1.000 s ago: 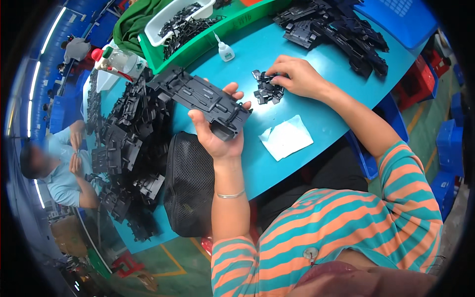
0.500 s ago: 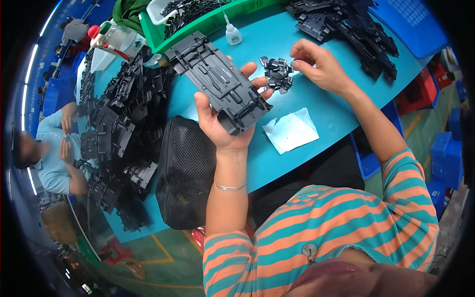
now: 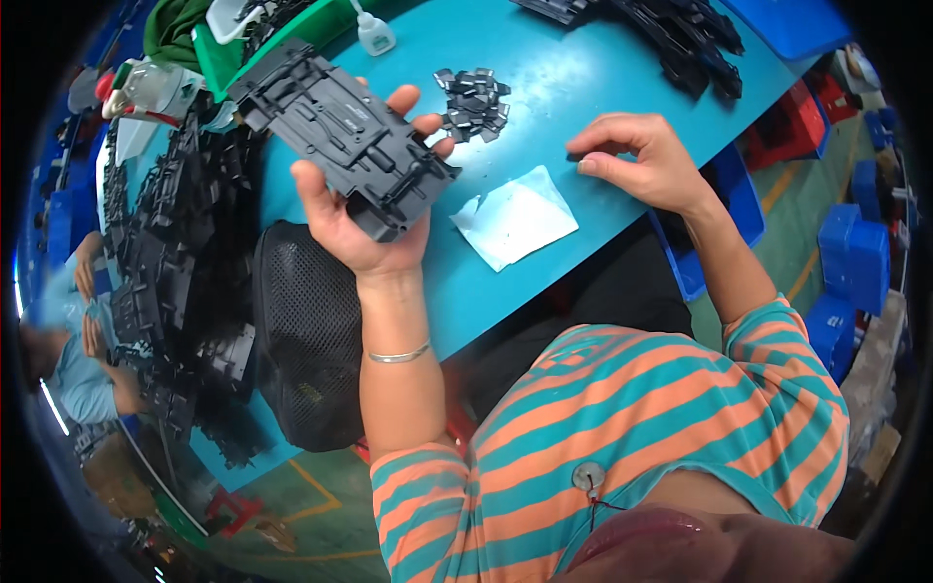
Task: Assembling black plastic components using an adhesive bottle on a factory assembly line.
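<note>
My left hand (image 3: 374, 255) holds a black plastic toy-car chassis (image 3: 340, 131) from below, tilted above the table, its moulded face up. The thumb lies along its near left edge and the fingertips show past its right edge. My right hand (image 3: 637, 160) hovers over the table's right part, thumb and forefinger brought close together. Whatever is between them is too small to make out. A small heap of black clip-like parts (image 3: 474, 105) lies beyond the chassis. Closer to me is a creased white sheet (image 3: 520, 222).
Black plastic parts (image 3: 160, 282) are heaped on the left, beside a black mesh bag (image 3: 311, 340). A small white squeeze bottle (image 3: 374, 34) stands near a green bin (image 3: 216, 60). More black parts (image 3: 685, 44) lie far right by a blue crate (image 3: 787, 24). Another person's hands (image 3: 92, 321) work at left.
My right hand has drawn back from the heap of small black parts, toward me and to the right of the sheet. The left hand still holds the chassis. The whole view has shifted.
</note>
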### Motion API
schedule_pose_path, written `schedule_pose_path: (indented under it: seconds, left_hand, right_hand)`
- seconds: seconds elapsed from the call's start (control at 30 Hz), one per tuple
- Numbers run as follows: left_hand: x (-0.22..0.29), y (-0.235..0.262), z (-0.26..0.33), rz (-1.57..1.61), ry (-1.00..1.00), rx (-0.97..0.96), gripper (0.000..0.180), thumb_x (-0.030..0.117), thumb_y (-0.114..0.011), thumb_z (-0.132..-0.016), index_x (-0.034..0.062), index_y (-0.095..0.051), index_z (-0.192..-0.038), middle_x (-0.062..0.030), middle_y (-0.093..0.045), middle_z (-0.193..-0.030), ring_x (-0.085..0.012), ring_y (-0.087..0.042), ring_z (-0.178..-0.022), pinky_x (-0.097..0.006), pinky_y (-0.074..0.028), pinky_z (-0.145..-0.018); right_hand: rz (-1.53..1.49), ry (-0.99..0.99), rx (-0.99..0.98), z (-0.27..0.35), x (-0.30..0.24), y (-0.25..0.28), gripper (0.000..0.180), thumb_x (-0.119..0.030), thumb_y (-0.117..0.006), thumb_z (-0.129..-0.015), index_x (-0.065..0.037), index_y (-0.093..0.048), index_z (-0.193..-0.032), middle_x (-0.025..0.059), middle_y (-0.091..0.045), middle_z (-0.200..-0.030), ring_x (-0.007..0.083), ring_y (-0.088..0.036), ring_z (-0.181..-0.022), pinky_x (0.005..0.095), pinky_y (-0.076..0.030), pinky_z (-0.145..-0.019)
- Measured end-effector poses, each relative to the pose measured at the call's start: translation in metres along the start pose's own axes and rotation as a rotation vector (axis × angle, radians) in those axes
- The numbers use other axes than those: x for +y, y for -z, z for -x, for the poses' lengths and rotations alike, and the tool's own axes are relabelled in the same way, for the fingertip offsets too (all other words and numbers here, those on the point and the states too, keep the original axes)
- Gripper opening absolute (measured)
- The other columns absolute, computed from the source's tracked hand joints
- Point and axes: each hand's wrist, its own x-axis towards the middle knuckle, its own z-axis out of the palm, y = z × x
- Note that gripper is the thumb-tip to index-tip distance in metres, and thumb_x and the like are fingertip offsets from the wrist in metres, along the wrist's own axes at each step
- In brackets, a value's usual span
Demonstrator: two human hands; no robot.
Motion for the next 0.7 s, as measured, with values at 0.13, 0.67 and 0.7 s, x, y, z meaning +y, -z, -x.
schedule_pose_path:
  seconds: [0.13,0.67,0.7]
  left_hand:
    - [-0.002,0.003,0.0,0.008,0.006,-0.009,0.078,0.058,-0.049,-0.088,0.0036,-0.031,-0.141,-0.0272,-0.045,-0.132,-0.0422,-0.055,-0.11,-0.055,-0.046,-0.091]
    - [0.0,0.011,0.0,0.042,0.051,-0.085,0.08,0.057,-0.049,-0.087,0.0001,-0.03,-0.14,-0.0267,-0.04,-0.137,-0.0406,-0.048,-0.117,-0.054,-0.039,-0.097]
    - [-0.001,0.009,0.001,0.043,0.049,-0.081,0.08,0.057,-0.049,-0.087,0.0001,-0.03,-0.14,-0.0267,-0.04,-0.137,-0.0406,-0.048,-0.117,-0.054,-0.039,-0.097]
  right_hand:
    - [0.267,0.236,-0.05,0.012,-0.009,-0.007,0.008,-0.001,-0.068,-0.077,0.002,-0.067,-0.084,0.0088,-0.064,-0.08,0.0192,-0.061,-0.07,0.028,-0.048,-0.062]
    - [0.886,0.584,-0.175,0.02,-0.019,-0.034,0.016,-0.005,-0.066,-0.066,-0.005,-0.062,-0.082,0.0056,-0.057,-0.077,0.0214,-0.058,-0.069,0.0325,-0.046,-0.057]
    - [0.856,0.558,-0.164,0.019,-0.017,-0.034,0.016,-0.005,-0.067,-0.067,-0.005,-0.062,-0.082,0.0058,-0.058,-0.077,0.0218,-0.058,-0.069,0.0323,-0.046,-0.058]
